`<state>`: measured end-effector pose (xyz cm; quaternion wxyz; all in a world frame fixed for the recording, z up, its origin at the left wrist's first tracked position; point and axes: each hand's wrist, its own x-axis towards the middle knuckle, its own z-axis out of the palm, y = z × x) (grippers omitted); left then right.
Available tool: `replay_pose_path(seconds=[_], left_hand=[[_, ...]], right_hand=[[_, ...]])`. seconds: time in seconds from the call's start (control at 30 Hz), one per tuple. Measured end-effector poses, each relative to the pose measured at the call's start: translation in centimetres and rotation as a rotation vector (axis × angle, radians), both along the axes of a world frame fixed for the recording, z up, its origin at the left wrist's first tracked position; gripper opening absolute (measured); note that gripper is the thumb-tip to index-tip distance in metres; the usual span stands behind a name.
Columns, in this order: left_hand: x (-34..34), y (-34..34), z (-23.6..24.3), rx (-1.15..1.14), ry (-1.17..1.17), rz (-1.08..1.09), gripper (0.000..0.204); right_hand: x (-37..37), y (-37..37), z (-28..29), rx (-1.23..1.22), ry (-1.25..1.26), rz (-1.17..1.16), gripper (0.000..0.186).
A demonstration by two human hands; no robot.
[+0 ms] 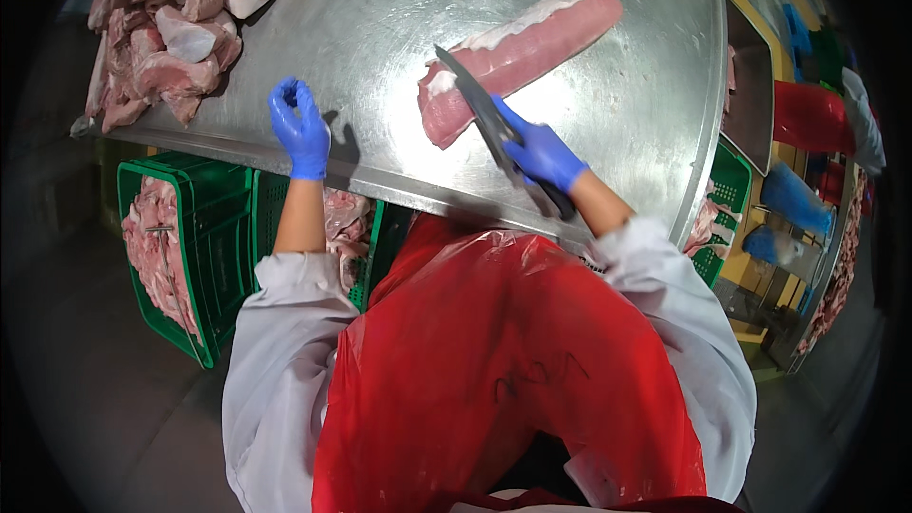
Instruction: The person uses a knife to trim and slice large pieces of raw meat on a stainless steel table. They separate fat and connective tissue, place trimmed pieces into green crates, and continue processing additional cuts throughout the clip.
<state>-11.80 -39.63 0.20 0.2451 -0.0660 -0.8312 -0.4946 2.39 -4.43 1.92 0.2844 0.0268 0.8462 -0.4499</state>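
A long knife with a dark blade (pixel 483 106) is held in my blue-gloved right hand (pixel 546 150), fingers closed round its handle. The blade points away and to the left, crossing over the near left end of a long pork loin (pixel 541 43). Whether its edge touches the meat I cannot tell. White fat runs along the loin's far side. My left hand (pixel 302 128), also in a blue glove, is apart from the loin over the table's near edge. Its fingers curl toward the thumb in a loop, and I see nothing in them.
The loin lies on a metal table (pixel 370 47) with a raised rim. Meat pieces (pixel 171 47) are heaped at its far left. Below the near edge stand green crates (pixel 214 228) holding meat trimmings. Another green crate (pixel 731 180) and a metal tub (pixel 750 85) are at right, near a person in a red apron (pixel 812 117).
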Motion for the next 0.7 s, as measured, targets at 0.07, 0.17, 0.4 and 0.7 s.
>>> replay_pose_path(seconds=[0.07,0.17,0.4,0.7], left_hand=[[-1.1,1.7,0.9,-0.009,0.028,-0.032,0.024],[-1.2,2.7,1.8,-0.074,0.057,-0.079,0.019],[4.9,15.0,-0.3,-0.525,-0.429,-0.301,0.045],[2.4,14.7,-5.1,-0.243,-0.795,-0.199,0.023]], right_hand=[[-1.9,-1.6,2.8,-0.036,-0.077,-0.052,0.07],[5.2,1.2,6.7,-0.158,-0.3,0.009,0.07],[5.8,9.0,8.8,-0.092,-0.041,-0.343,0.071],[-2.8,0.4,-2.8,-0.444,0.169,-0.456,0.075]])
